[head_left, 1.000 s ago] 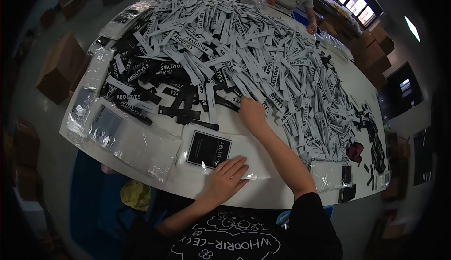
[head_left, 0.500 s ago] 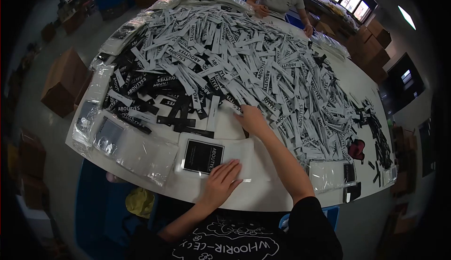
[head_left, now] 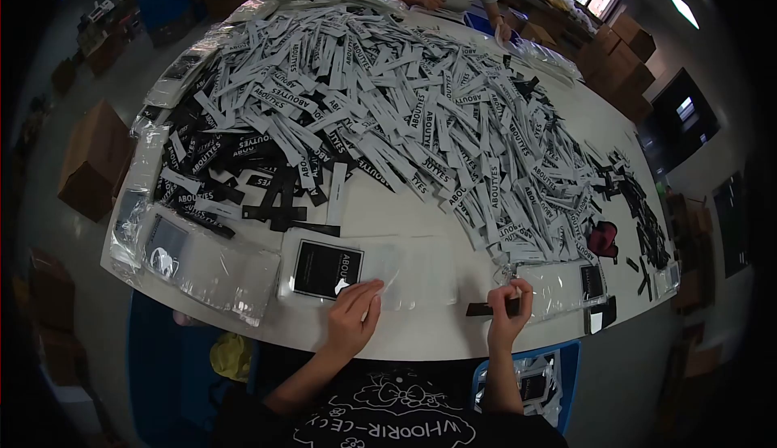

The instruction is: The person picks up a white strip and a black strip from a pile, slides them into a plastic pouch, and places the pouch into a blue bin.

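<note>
And away comes the right hand (head_left: 508, 306), off the edge of the pile of strips (head_left: 356, 100) and back to the near side of the table (head_left: 396, 213)! It's just beside the clear bags (head_left: 554, 290) on the right now, with a black strip (head_left: 479, 309) in its grip (quite a haul, that). The right forearm (head_left: 503, 371), stretched far out a second ago, is drawn in close, and the blue bin (head_left: 573, 371) below now shows its packets (head_left: 536, 387). Over to the left hand (head_left: 354, 316): flat on its bag (head_left: 417, 274) before, now turned more on edge, fingers (head_left: 356, 296) bunched together.
</note>
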A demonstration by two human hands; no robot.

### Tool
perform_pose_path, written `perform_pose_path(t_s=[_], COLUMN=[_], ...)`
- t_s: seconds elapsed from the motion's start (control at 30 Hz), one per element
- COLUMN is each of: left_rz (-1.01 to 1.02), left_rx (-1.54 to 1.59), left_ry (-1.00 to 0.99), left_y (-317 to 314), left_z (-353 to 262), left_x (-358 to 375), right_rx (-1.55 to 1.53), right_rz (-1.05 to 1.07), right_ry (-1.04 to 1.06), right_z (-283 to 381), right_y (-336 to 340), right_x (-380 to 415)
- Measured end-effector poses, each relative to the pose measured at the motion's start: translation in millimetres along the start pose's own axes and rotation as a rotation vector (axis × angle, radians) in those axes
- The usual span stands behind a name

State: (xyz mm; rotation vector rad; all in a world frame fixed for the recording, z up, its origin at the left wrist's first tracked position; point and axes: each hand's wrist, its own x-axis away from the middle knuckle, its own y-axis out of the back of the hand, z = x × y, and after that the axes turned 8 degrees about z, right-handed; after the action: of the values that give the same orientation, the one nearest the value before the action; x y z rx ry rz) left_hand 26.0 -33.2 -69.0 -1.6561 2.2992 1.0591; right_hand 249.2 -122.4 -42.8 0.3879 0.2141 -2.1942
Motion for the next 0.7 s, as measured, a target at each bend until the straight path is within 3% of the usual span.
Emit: perform_pose_path(t_s=[0.03, 0.1, 0.17, 0.2, 0.23, 0.3, 0.37, 0.4, 0.47, 0.5, 0.53, 0.6, 0.63, 0.67, 0.7], left_rz=[0.011, 0.023, 0.029, 0.030, 0.025, 0.034, 0.110, 0.161, 0.196, 0.211, 0.240, 0.260, 0.260, 0.249, 0.247], left_rx=[-0.006, 0.059, 0.052, 0.060, 0.057, -0.131, -0.155, -0.188, -0.222, -0.139, -0.056, -0.015, 0.028, 0.031, 0.064], left_ry=[-0.006, 0.181, 0.252, 0.330, 0.328, -0.024, -0.032, -0.040, -0.054, -0.038, -0.019, 0.014, 0.042, 0.038, 0.040], left_y=[0, 1, 1, 1, 1, 1, 4, 8, 11, 15, 19, 24, 24, 23, 23], left_z=[-1, -4, -2, -3, -5, -10, -13, -19, -17, -13, -12, -11, -9, -8, -7], left_x=[1, 3, 8, 8, 6, 0, 3, 1, -6, -5, -2, -1, -5, -9, -9], right_rx=[-0.082, -0.212, -0.048, -0.129, -0.160, -0.212, -0.036, 0.112, -0.001, -0.048, -0.047, 0.308, 0.339, 0.344, 0.325], right_rz=[-0.123, -0.174, -0.196, -0.161, -0.129, -0.173, -0.063, 0.083, 0.048, 0.007, 0.007, 0.124, 0.137, 0.141, 0.205], right_ry=[-0.068, -0.040, 0.007, -0.174, -0.181, -0.092, 0.162, -0.014, 0.056, 0.193, 0.181, 0.090, -0.028, -0.018, -0.183], right_z=[9, 10, 5, -1, -1, 0, -10, -12, -4, -1, -7, -28, -25, -28, -25], right_y=[-3, -5, -19, -26, -27, -28, -25, -27, -28, -26, -25, -28, -34, -33, -34], right_x=[2, 8, 14, 17, 24, 34, 38, 41, 49, 51, 54, 60, 57, 52, 49])
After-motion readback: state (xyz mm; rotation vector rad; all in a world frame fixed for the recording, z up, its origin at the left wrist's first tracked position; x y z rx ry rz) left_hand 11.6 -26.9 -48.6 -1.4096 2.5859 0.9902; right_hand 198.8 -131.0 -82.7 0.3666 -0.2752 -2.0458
